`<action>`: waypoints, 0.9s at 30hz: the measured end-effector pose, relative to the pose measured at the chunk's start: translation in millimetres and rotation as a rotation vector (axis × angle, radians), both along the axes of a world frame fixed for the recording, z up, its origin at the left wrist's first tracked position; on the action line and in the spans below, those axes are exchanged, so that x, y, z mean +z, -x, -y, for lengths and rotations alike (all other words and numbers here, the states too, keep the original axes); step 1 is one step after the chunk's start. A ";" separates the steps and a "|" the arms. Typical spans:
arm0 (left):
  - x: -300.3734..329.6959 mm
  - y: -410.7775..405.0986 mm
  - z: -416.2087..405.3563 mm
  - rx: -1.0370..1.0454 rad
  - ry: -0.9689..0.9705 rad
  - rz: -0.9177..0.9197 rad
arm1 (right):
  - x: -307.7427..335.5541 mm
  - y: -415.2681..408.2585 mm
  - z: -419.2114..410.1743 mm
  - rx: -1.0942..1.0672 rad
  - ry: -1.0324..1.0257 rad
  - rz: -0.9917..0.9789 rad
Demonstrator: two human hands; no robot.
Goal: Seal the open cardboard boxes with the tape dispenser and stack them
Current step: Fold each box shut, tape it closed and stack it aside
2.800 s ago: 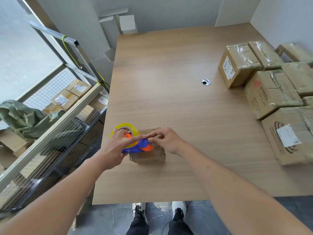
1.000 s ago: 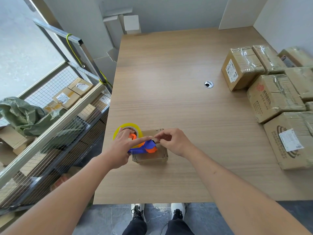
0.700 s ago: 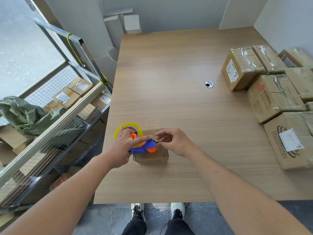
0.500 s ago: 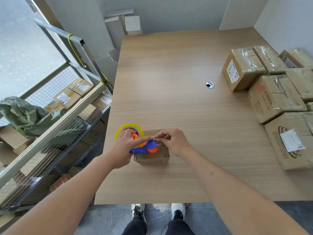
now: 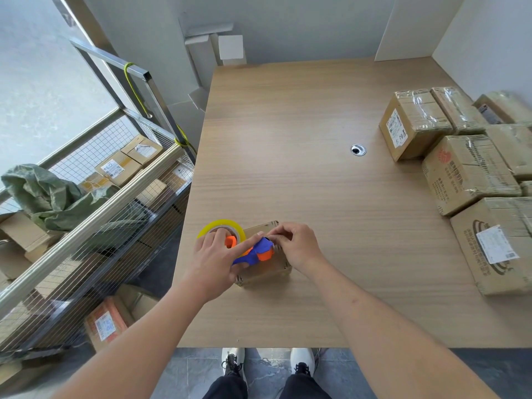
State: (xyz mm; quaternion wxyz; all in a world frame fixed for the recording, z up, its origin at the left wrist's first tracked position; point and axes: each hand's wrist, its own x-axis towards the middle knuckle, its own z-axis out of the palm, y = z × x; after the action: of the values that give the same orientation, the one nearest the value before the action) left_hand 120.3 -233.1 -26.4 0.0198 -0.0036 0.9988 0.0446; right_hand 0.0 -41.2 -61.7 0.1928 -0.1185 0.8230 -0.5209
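While both hands work over it, the small brown cardboard box (image 5: pixel 263 267) sits near the front-left corner of the light wooden table (image 5: pixel 302 182), at about 6 o'clock on the tabletop and directly ahead of the person. Its long axis runs roughly from 8 o'clock to 2 o'clock.

The blue and orange tape dispenser with a yellow-rimmed roll (image 5: pixel 244 249) lies across the box top. Its roll end overhangs toward 10 o'clock and its blue nose points toward 3 o'clock.

The left hand (image 5: pixel 214 264) grips the dispenser, fingers curled over the roll and handle and forefinger laid along the body toward the nose. The right hand (image 5: pixel 295 244) pinches thumb against forefinger just beside the nose, at the 2 o'clock side of the box. Whether a tape end lies in that pinch cannot be told; any tape is too clear to see.

Judgement: the coming pull runs along the box's long axis. The left hand is the nearer to the dispenser and would draw it toward 8 o'clock, while the right anchors the far end.

Several larger taped cardboard boxes (image 5: pixel 466 171) stand well apart at 3 o'clock along the table's right edge. A wire-mesh metal rack (image 5: pixel 100 226) holding further parcels stands at 9 o'clock beside the table.
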 end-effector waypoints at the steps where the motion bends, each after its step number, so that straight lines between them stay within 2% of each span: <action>1: -0.9 -1.1 1.2 -0.002 0.006 -0.004 | -0.1 0.0 -0.8 0.000 0.005 -0.010; 8: -3.9 -0.4 3.6 0.015 -0.039 0.024 | 3.8 9.8 -40.8 -0.163 0.016 -0.030; 11: -4.2 0.5 3.1 0.019 -0.047 0.039 | 6.9 17.4 -63.7 -0.230 0.029 0.094; 16: -2.6 3.0 2.8 0.022 -0.066 0.050 | 7.5 25.9 -63.8 -0.210 0.007 0.289; 21: -2.9 4.1 3.6 0.020 -0.069 0.058 | -2.1 30.2 -50.9 -0.208 -0.014 0.281; 27: -3.3 5.8 4.6 0.024 -0.083 0.072 | -11.1 32.4 -46.8 -0.269 0.095 0.257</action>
State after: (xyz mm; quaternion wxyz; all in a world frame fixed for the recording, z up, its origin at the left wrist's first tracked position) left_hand 114.6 -237.7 -29.7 0.0551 -0.0164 0.9946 0.0862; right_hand -32.4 5.6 -72.7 0.2194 0.0510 0.7745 -0.5910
